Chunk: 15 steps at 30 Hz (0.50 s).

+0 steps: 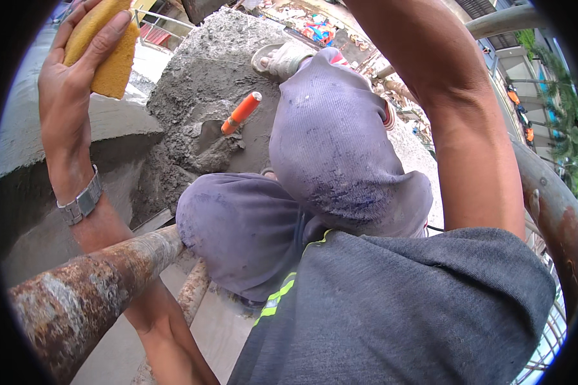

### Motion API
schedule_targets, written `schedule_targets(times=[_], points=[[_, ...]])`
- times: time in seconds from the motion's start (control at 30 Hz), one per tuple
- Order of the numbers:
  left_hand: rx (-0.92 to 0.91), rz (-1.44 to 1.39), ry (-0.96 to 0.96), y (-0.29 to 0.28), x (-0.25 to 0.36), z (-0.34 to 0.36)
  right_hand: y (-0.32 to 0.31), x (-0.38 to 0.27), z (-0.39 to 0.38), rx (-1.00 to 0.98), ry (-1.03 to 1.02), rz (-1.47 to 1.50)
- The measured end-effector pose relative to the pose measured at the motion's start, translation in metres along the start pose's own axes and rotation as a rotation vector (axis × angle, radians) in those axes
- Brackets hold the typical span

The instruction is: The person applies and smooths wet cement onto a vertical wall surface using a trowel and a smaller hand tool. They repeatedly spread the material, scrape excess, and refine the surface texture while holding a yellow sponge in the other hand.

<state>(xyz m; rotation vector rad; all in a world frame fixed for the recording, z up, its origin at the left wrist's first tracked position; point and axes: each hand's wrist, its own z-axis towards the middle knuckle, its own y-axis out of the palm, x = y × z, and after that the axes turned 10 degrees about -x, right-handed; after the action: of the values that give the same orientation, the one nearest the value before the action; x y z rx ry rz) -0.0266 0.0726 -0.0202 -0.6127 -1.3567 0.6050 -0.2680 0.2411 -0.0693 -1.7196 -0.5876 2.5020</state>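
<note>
1. The left hand (67,70) clasped a yellow sponge (106,48) at the far left, above a grey ledge (119,119).
2. The right arm (459,115) rose out of view at the far right; its fingers could not be seen.
3. An orange-handled trowel (228,125) lay in the mortar heap (205,83), right of the sponge.

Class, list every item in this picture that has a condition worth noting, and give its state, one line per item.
Yellow sponge block: gripped in the left hand, raised beside the grey wall.
Orange-handled trowel: lying untouched on the wet mortar heap.
Rusty metal scaffold pipe: corroded, mortar-spattered.
Silver wristwatch: fastened on the left wrist.
Right hand: out of view above the frame.
</note>
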Motion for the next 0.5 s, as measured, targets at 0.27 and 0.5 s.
schedule_targets(times=[0.27, 0.5], points=[[-0.302, -0.186, -0.031, 0.008, 0.008, -0.002, 0.012, -0.031, -0.009, -0.21, 0.142, -0.185], [-0.33, -0.205, -0.127, 0.012, -0.011, -0.008, 0.037, -0.04, -0.022, -0.339, 0.207, -0.265]])
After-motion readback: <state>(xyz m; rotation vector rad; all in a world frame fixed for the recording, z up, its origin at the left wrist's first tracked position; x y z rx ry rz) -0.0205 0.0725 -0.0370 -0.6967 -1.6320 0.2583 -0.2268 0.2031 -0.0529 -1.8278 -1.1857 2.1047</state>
